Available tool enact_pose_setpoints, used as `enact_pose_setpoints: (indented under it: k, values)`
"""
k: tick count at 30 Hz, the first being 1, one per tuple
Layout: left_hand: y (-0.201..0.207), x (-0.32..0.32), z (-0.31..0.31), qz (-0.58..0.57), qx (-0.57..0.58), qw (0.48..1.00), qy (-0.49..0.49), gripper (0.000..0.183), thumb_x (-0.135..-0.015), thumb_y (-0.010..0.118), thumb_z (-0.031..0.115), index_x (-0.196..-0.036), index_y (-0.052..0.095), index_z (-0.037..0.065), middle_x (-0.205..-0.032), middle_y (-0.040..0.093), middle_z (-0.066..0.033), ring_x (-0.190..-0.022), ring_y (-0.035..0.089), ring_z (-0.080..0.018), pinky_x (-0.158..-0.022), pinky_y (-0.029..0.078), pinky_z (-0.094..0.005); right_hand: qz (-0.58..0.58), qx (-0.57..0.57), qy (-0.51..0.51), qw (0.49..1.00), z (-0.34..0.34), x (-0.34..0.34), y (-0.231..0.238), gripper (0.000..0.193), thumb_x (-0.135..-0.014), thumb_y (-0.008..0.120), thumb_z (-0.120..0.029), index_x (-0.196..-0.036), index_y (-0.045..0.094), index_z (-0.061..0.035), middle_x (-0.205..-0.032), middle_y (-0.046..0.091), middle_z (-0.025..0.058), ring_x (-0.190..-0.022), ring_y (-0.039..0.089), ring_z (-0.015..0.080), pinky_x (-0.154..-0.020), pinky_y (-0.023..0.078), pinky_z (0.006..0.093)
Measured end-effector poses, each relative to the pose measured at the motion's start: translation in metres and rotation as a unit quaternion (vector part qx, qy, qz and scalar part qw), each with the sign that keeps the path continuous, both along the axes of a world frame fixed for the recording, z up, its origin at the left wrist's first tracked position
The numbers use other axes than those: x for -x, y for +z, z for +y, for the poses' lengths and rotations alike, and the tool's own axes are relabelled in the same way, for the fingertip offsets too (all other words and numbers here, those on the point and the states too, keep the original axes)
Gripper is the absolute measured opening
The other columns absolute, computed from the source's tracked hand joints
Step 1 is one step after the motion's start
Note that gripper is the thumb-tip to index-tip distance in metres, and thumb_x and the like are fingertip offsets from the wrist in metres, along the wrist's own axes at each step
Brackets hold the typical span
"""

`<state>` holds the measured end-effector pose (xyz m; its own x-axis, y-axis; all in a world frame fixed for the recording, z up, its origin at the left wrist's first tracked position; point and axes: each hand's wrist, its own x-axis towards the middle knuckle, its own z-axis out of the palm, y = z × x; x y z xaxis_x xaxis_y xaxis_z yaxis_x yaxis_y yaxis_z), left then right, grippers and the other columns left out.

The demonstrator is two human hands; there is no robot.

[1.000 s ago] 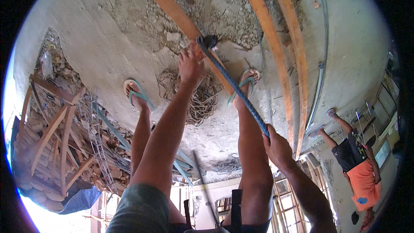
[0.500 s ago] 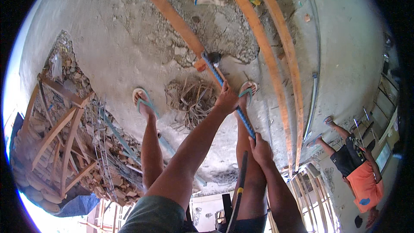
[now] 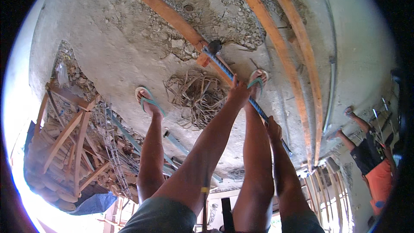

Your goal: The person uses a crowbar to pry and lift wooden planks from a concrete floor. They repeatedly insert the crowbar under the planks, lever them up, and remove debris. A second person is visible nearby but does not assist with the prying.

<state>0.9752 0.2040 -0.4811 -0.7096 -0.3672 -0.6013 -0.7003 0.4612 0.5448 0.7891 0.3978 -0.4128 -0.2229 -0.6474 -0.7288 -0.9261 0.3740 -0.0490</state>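
Both my hands grip a long blue-and-black bar [image 3: 223,68] that slants from the floor up toward me. My left hand [image 3: 237,92] is closed around its middle, next to my right foot. Lower in view, my right hand [image 3: 273,130] wraps the bar near its other end, which sticks out past the fingers. The far tip lies over a long wooden beam [image 3: 169,14], close to a small orange-brown block [image 3: 203,60]. Beside the tip sits a dark lump [image 3: 214,46]; whether it is joined to the bar I cannot tell.
A tangle of dry cords [image 3: 196,97] lies between my sandalled feet. Broken concrete [image 3: 181,43] surrounds the beam; two more beams [image 3: 284,56] and a grey pipe [image 3: 331,95] run at right. Rubble with a wooden frame [image 3: 77,133] is at left. Another person [image 3: 374,164] is at far right.
The view has shifted, and the beams, pipe and other person appear farther right. Both hands sit farther right and slightly higher in view; the bar's near end now shows beyond my right hand.
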Motion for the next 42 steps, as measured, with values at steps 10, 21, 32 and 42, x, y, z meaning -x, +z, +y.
enact_pose_setpoints:
  k: [10,21,32,42]
  values:
    - [0.008,-0.098,-0.037,-0.089,0.139,0.841,0.516,0.064,-0.078,0.074,0.034,-0.129,0.048,0.007,-0.126,0.051,-0.0199,-0.12,0.045,-0.0378,-0.101,0.037,-0.0531,-0.079,0.008,-0.22,0.972,-0.003,0.036,0.009,0.021,-0.086,0.064,-0.025,-0.086,0.058,-0.0046,-0.073,0.064,0.0233,-0.071,0.064,0.045,-0.059,0.048,0.0509]
    - [-0.075,-0.025,-0.136,-0.077,0.036,0.85,0.52,0.078,-0.077,0.076,0.047,-0.126,0.045,-0.005,-0.126,0.051,-0.0254,-0.116,0.054,-0.0397,-0.094,0.048,-0.0475,-0.089,-0.09,-0.137,0.982,-0.09,0.041,0.135,0.029,-0.093,0.059,-0.025,-0.091,0.049,0.002,-0.07,0.061,0.0277,-0.071,0.062,0.0491,-0.059,0.048,0.0537]
    - [-0.125,0.033,-0.106,-0.141,-0.064,0.788,0.596,0.067,-0.073,0.078,0.031,-0.118,0.036,0.005,-0.107,0.064,-0.0214,-0.098,0.065,-0.0384,-0.082,0.055,-0.0464,-0.121,-0.145,-0.263,0.946,-0.034,0.04,0.216,0.025,-0.089,0.065,-0.022,-0.089,0.052,-0.0006,-0.067,0.055,0.0178,-0.062,0.059,0.0358,-0.058,0.043,0.0452]
    - [-0.007,-0.148,-0.071,0.041,-0.23,0.753,0.615,0.066,-0.086,0.072,0.018,-0.137,0.031,0.013,-0.115,0.06,-0.0132,-0.091,0.067,-0.0265,-0.076,0.055,-0.0386,-0.102,-0.163,-0.18,0.965,-0.087,0.028,0.21,0.027,-0.092,0.061,-0.023,-0.091,0.05,0.0016,-0.079,0.062,0.0269,-0.077,0.062,0.0472,-0.065,0.047,0.0528]
